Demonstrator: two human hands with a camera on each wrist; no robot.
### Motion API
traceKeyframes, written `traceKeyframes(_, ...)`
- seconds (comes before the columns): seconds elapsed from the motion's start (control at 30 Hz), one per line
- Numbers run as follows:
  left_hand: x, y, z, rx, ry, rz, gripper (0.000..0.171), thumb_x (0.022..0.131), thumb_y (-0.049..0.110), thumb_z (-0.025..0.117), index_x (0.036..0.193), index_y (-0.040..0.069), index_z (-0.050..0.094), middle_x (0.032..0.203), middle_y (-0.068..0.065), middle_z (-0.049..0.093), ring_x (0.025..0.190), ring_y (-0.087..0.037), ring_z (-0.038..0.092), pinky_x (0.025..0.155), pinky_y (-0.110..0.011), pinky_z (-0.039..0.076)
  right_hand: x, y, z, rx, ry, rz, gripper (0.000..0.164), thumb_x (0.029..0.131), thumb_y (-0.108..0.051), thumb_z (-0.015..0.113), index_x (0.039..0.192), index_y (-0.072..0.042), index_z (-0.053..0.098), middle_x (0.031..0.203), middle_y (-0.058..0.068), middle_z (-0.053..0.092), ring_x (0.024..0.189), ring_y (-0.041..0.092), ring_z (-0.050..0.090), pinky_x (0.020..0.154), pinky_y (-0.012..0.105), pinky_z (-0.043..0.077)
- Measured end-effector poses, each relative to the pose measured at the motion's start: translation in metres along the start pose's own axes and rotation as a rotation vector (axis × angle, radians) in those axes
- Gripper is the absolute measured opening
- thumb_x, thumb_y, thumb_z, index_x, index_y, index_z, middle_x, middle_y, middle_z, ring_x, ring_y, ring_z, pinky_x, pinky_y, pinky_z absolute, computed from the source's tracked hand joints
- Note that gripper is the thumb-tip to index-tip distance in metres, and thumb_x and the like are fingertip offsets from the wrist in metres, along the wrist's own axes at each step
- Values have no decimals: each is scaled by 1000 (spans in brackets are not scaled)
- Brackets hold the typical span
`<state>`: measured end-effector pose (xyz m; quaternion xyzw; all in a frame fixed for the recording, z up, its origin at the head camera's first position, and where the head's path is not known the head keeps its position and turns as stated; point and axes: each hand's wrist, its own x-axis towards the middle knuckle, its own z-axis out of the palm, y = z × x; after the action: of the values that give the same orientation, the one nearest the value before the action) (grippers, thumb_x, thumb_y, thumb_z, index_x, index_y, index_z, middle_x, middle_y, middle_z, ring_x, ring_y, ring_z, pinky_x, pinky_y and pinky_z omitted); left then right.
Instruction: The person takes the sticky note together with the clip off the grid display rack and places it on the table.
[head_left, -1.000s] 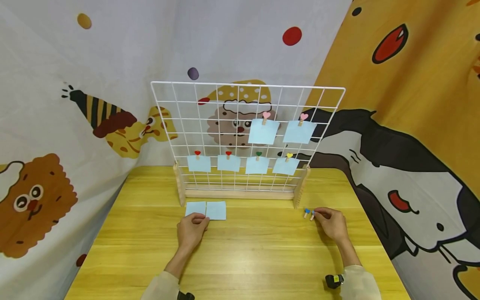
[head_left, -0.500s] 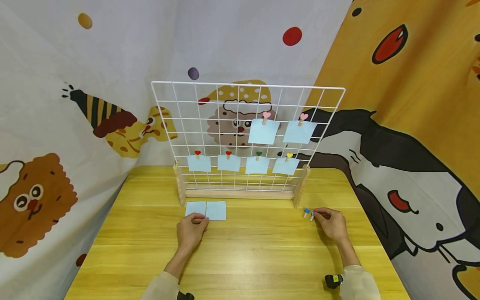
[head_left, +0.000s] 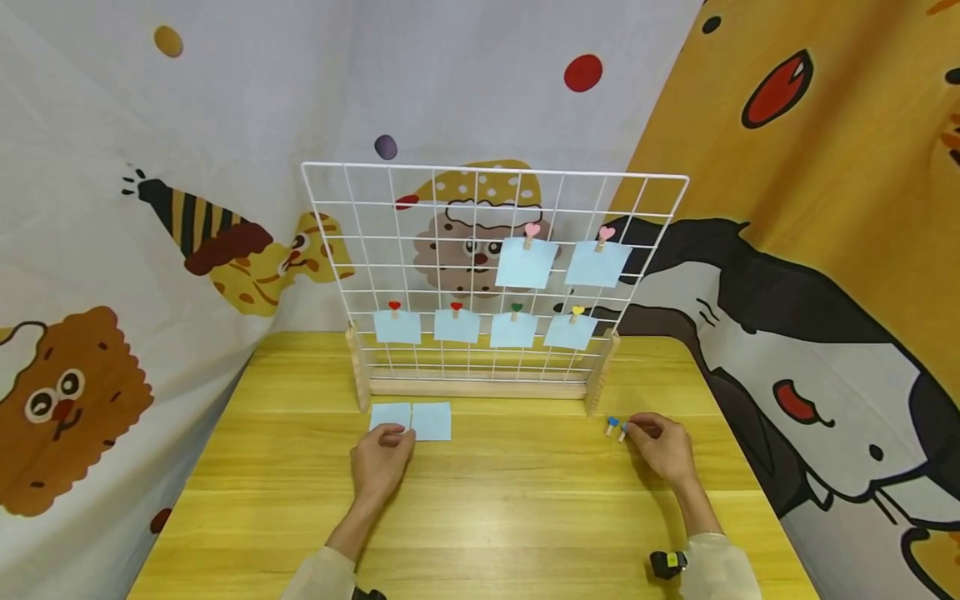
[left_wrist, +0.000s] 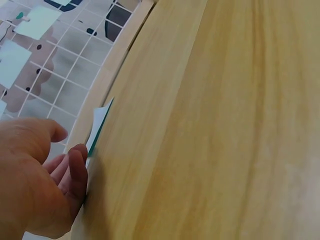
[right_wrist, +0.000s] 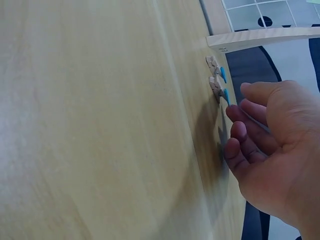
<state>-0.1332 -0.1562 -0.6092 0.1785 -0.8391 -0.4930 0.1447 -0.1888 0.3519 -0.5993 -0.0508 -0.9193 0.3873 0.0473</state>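
My left hand (head_left: 377, 468) rests low over the table, loosely bent fingertips right at the left of two light blue paper notes. That left note (head_left: 390, 413) is partly covered by the fingers; the right note (head_left: 432, 422) lies beside it. In the left wrist view, a curled paper edge (left_wrist: 96, 131) stands by the fingertips, with thumb and index finger apart. On the right, my right hand (head_left: 664, 454) hovers at two small wooden clothespins with blue hearts. One clothespin (right_wrist: 212, 64) lies farther off; the nearer clothespin (right_wrist: 217, 88) is at the index fingertip, with the thumb apart from it.
A white wire grid rack (head_left: 480, 172) on wooden feet (head_left: 600, 379) stands at the back of the wooden table (head_left: 495, 508). Several blue notes hang on it from heart clothespins: two above under pink hearts, a row below. Patterned cloth (head_left: 247, 83) hangs behind.
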Motion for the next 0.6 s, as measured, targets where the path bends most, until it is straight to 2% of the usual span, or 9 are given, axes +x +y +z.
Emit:
traceKeyframes(0.17, 0, 7, -5, -34, 44, 25, 17, 96, 25, 88, 104, 10, 87, 89, -11, 87, 74, -13, 79, 67, -22, 57, -3, -8, -7, 31, 42, -55, 33, 110, -26, 76, 132, -2, 79, 119, 23, 83, 83, -2, 65, 61, 24, 56)
traceKeyframes(0.27, 2, 13, -7, -82, 49, 62, 18, 98, 22, 86, 108, 7, 86, 88, -11, 86, 71, -7, 76, 65, -18, 57, -4, -16, -12, 42, 71, -97, 35, 111, -27, 75, 135, -2, 77, 111, 24, 81, 74, -2, 63, 54, 26, 53)
traceKeyframes(0.4, 6, 20, -9, -154, -2, 118, 21, 99, 17, 84, 116, 4, 85, 91, -11, 85, 71, -5, 75, 66, -15, 58, -2, -29, -18, 25, 132, -164, 35, 110, -26, 77, 136, -3, 77, 103, 22, 77, 68, 3, 61, 55, 24, 50)
traceKeyframes(0.53, 9, 29, -9, -176, -76, 185, 23, 100, 14, 84, 122, 5, 83, 96, -10, 84, 79, -12, 77, 69, -16, 60, -1, -45, -24, 3, 195, -231, 34, 108, -24, 79, 137, -6, 78, 114, 21, 77, 78, 11, 64, 66, 22, 52)
traceKeyframes(0.6, 10, 35, -8, -172, -102, 215, 24, 100, 14, 84, 123, 6, 82, 98, -10, 84, 83, -17, 79, 69, -18, 60, -2, -54, -26, -2, 213, -252, 34, 108, -24, 79, 138, -7, 77, 118, 21, 78, 81, 17, 65, 67, 22, 52)
